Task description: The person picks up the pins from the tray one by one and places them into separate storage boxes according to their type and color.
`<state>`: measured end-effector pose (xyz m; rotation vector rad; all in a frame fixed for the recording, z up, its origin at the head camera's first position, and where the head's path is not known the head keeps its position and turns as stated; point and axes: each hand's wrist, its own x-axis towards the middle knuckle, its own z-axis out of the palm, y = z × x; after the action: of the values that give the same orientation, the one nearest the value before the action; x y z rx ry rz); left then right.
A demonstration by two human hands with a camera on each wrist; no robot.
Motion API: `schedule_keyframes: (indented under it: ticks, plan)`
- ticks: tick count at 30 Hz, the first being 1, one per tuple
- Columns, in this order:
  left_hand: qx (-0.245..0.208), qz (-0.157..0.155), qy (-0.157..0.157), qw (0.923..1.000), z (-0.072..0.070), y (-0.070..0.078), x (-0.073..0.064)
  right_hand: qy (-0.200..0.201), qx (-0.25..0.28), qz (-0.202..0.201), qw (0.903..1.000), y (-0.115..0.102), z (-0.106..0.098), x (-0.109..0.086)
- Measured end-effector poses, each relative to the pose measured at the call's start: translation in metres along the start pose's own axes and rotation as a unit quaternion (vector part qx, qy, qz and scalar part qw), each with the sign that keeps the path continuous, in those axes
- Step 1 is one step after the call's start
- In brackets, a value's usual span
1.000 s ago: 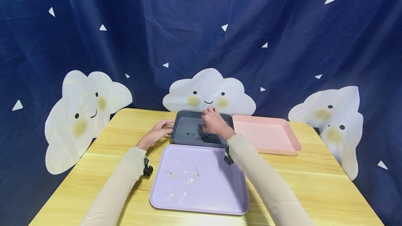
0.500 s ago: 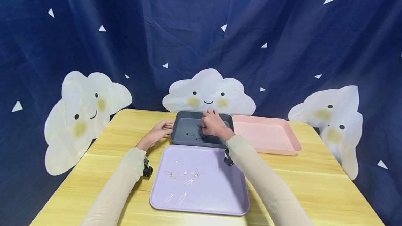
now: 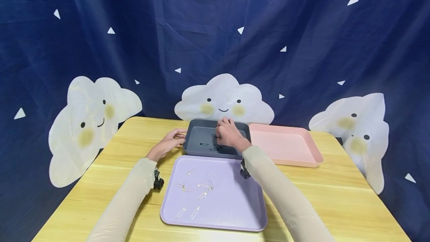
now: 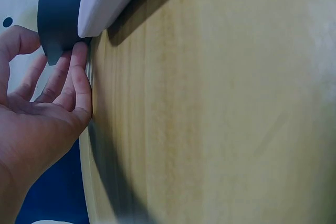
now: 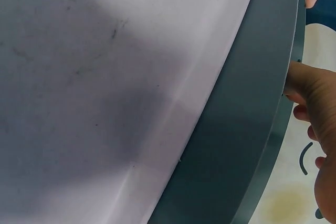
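Several black safety pins lie in the dark grey tray. My right hand reaches down into that tray among the pins, with its thumb and index finger pointing downward. The tray's wall hides those fingertips in the right wrist view, so whether they pinch a pin cannot be seen. At the tray's left end is my left hand, its loosely bent fingers touching the outer wall; the left wrist view shows them spread at the tray's corner. Several gold-coloured safety pins lie scattered on the lilac tray in front.
A pink tray stands to the right of the grey one. All three trays rest on a wooden table. Behind it hangs a dark blue curtain with clouds and white triangles.
My right hand has shifted very slightly within the grey tray, and its fingers now cover some of the black safety pins seen earlier. The left hand stays in place.
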<state>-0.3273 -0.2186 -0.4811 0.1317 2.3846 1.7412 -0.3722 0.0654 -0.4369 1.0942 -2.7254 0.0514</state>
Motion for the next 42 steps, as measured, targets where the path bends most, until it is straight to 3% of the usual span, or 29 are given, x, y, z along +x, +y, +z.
schedule_keyframes:
  ticks: [33, 42]
  plan:
    - [0.006, -0.010, 0.007, 0.9999, 0.002, 0.001, 0.001, -0.028, -0.007, 0.018, 0.9994, 0.006, -0.011, -0.006]
    - [0.008, -0.010, 0.008, 0.9999, 0.003, 0.000, 0.002, -0.013, 0.013, 0.017, 0.9997, 0.012, -0.017, -0.012]
